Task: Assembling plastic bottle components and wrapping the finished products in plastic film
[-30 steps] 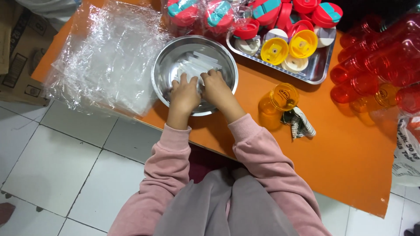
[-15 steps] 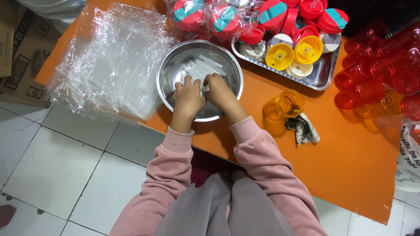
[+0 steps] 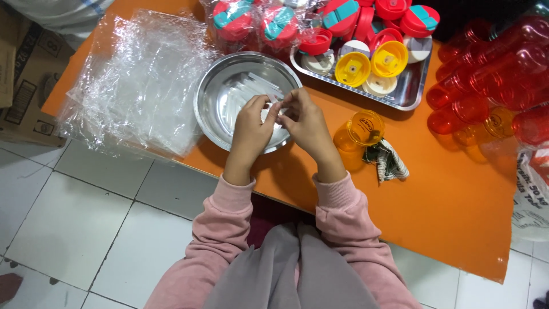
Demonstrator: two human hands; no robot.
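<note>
A round steel bowl [image 3: 229,74] sits on the orange table [image 3: 452,200] and holds several small clear plastic pieces [image 3: 251,86]. My left hand [image 3: 251,126] and my right hand [image 3: 306,120] meet over the bowl's near rim. Their fingertips pinch one small clear plastic piece [image 3: 278,107] between them. Pink sleeves cover both forearms.
A heap of clear plastic bags [image 3: 137,80] lies left of the bowl. A steel tray [image 3: 414,86] with yellow, white and red lids stands behind. An orange bottle [image 3: 357,134] lies right of my hands, beside a striped cloth [image 3: 392,163]. Red bottles [image 3: 492,80] pile at right. A cardboard box [image 3: 23,86] stands at far left.
Both hands have lifted from the bottom of the bowl toward its near rim and now pinch a small clear piece between the fingertips.
</note>
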